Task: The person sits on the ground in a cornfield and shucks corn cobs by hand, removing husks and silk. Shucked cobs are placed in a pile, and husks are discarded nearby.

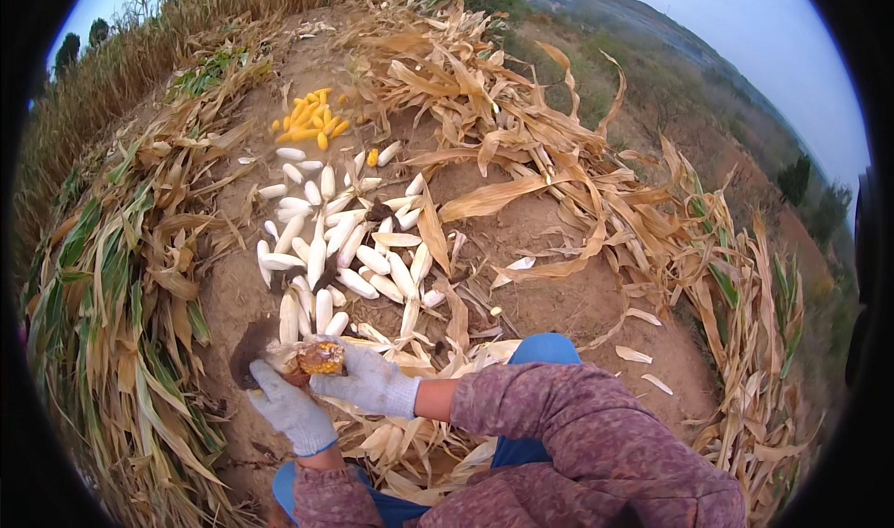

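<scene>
In front of me, low over the soil, both gloved hands are at a yellow corn cob [320, 358] with damaged, brownish patches. Pale husk and a tuft of dark silk [250, 349] stick out at its left end. My left hand [293, 412], in a whitish knit glove, is closed at the husk end beside the silk. From the right, my right hand [374, 384], gloved the same way, is closed around the cob; its fingers are partly hidden. Just beyond lies a loose heap of husked white corn cobs [401, 275].
Farther off sits a smaller heap of yellow cobs [307, 121], with one short yellow cob [372, 157] nearer. Dry corn stalks [466, 81] bank up along the right; leafy stalks [102, 323] line the left. Loose husks [400, 444] lie between my knees.
</scene>
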